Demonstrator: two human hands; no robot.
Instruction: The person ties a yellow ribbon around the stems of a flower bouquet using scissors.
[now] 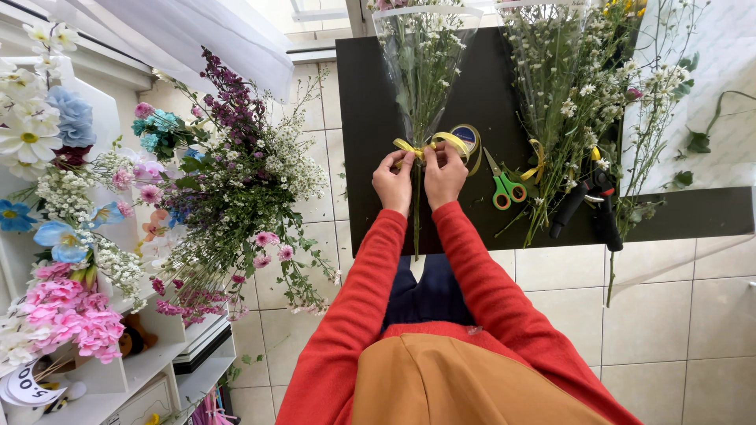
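Both hands meet over the dark surface (370,118) at the neck of a small bouquet (423,71) wrapped in clear film. The left hand (393,181) and the right hand (445,175) sit side by side, knuckles nearly touching, each pinching a strand of yellow ribbon (441,142) between fingers and thumb. The ribbon goes around the stems where the film gathers in, with a short loop sticking out to the left of the left hand and a longer loop curling right of the right hand. The bouquet lies flat on the surface, flower heads pointing away from the person and stem ends reaching over the near edge between the two red sleeves.

Just right of the bouquet, touching the ribbon's longer loop, lies a ribbon spool (469,135). Further right of the bouquet lie green-handled scissors (504,187), blades pointing away from the person. Beyond the scissors, well to the right of the bouquet, a second bunch (567,86) of small white flowers lies in clear film, also with a bit of yellow ribbon at its stems. Black-handled pruning shears (591,205) rest at the near edge of the surface, right of that bunch's stems. Far left of the bouquet, off the surface, white shelves (142,370) hold a mass of mixed flowers (213,181) in pink, purple, blue and white.
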